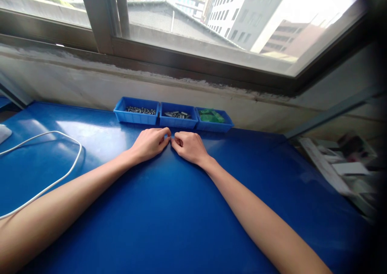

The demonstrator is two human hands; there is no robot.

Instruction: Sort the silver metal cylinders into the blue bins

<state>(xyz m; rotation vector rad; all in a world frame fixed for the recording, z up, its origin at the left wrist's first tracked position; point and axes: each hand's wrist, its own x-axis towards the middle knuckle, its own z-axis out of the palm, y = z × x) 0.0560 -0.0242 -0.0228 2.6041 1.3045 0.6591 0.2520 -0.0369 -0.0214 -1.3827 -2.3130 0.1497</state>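
Observation:
My left hand (150, 144) rests on the blue tabletop (169, 217) with its fingers curled in and its thumb against the index finger. Close beside it, my right hand (191, 146) lies loosely fisted, and the fingertips of the two hands nearly meet. I see nothing held in either one, though the undersides of the fingers are hidden. Just beyond the hands, three blue bins stand in a row. Small metal pieces fill the left bin (117, 113), short metal cylinders lie in the middle bin (178, 123), and the right bin (213, 126) contains green pieces (211, 115).
A white cable (79, 153) loops across the table's left side and passes by my left forearm. Behind the bins rise a wall (90, 84) and a framed window (187, 62). At the right, past the table edge, sits a blurred shelf (329, 169) with assorted items.

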